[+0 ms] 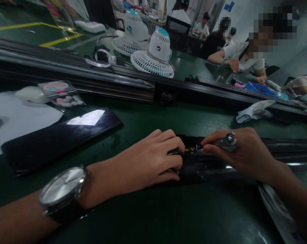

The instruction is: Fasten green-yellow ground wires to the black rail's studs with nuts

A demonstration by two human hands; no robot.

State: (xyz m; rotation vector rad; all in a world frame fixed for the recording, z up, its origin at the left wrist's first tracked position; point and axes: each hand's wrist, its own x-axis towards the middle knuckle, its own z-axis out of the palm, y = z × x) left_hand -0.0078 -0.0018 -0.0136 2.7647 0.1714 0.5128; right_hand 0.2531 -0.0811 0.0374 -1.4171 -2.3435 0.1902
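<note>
Head view: black part (201,166) lies between left hand (148,159) and right hand (242,152).

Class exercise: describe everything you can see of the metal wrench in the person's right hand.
The wrench is a small silvery metal tool with a shiny finish. Its ring-shaped end sticks up above the knuckles of the right hand; the rest of the shaft runs leftward under the fingers, mostly hidden. It lies roughly level, its working end meeting a small fitting on the long black part, which the left hand steadies.
</note>
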